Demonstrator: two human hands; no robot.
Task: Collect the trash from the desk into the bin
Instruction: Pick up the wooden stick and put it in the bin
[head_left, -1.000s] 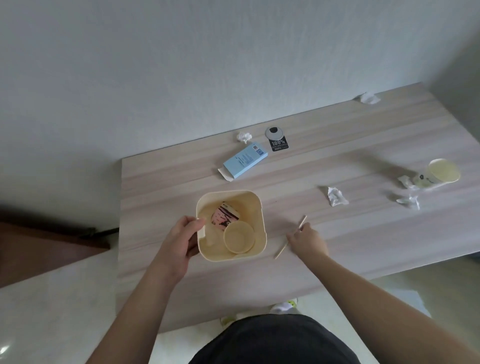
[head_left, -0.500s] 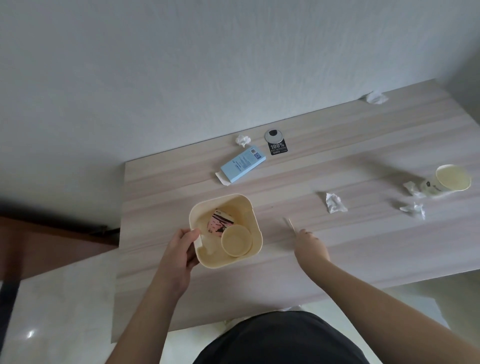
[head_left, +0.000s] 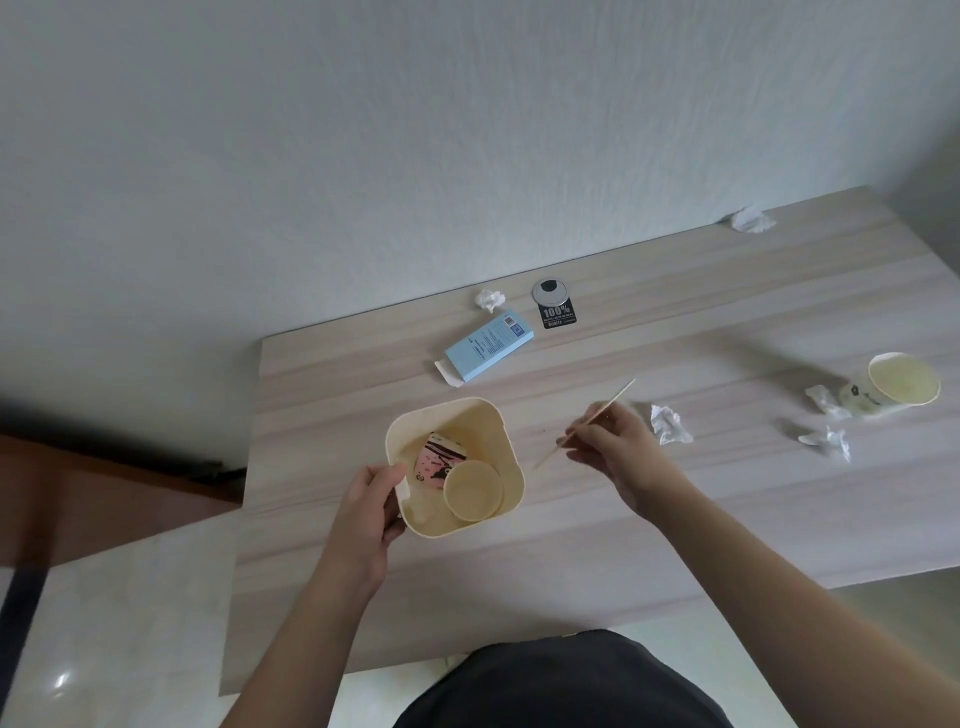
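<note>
So the left hand (head_left: 370, 506) grips the near-left rim of the cream bin (head_left: 501, 431), which already has a cup and a pink wrapper inside. Just right of the bin, the right hand (head_left: 618, 448) pinches a thin wooden stick (head_left: 618, 397), tilted above the desk (head_left: 675, 519).

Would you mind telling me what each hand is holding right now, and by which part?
The right hand pinches the wooden stick near its middle, above the desk. The left hand grips the bin by its near-left rim.
</note>
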